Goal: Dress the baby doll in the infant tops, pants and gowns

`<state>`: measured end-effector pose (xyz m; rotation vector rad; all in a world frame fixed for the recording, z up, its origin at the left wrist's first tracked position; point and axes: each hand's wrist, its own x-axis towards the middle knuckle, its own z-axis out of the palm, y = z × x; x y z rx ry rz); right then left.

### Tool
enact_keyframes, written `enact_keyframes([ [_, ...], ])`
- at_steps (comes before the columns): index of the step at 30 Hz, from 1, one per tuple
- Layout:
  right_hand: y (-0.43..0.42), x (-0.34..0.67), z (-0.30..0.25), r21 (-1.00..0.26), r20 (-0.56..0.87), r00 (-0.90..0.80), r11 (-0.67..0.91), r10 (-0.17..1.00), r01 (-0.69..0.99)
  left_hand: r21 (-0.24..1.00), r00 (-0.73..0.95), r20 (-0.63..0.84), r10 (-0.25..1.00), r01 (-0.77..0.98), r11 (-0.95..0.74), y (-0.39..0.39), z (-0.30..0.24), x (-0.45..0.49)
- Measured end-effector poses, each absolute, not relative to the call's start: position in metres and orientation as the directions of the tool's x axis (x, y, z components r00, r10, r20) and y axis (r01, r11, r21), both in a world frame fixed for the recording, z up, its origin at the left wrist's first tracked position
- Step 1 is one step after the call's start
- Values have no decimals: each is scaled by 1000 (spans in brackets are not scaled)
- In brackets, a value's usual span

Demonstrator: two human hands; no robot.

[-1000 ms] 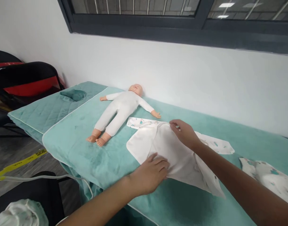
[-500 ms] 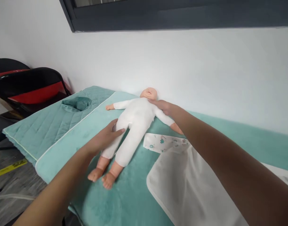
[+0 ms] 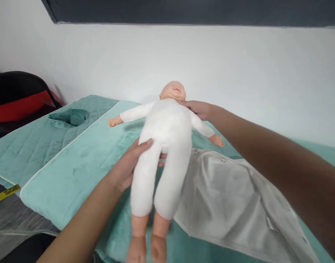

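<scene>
Over the green cover (image 3: 74,164), the doll (image 3: 169,122) is now lifted, borne by left fingers (image 3: 145,147) clasping a thigh and right fingers (image 3: 189,104) the neck.

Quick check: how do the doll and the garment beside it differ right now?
Pose: the doll is held, left hand on a thigh, right hand by the neck; the garment lies spread on the green mat.
Shape: the doll is full and rounded; the garment is thin and creased.
Both are largely white.

White wall (image 3: 233,73), black-and-red chair (image 3: 21,104), grey floor (image 3: 15,215)
</scene>
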<state>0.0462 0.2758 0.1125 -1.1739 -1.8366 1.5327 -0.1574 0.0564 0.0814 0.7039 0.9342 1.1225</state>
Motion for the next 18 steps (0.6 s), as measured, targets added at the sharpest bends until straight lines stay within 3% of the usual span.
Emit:
enact_keyframes([
  [3, 238, 105, 137, -925, -335, -639, -112, 692, 364, 820, 235, -245, 941, -467, 330, 14, 82, -98],
  [6, 190, 164, 136, -884, -368, -597, -71, 713, 462, 797, 324, -254, 911, -463, 387, -25, 71, -40],
  [10, 137, 217, 107, -812, -280, -470, 55, 837, 581, 789, 389, -272, 880, -434, 435, -54, 49, 2],
  [15, 112, 242, 91, -587, -266, -213, 17, 940, 809, 799, 474, -326, 818, -324, 506, -50, 41, -3],
  [18, 105, 234, 102, -342, -14, -169, 154, 985, 927, 873, 402, -349, 846, -189, 449, -37, 44, -9],
])
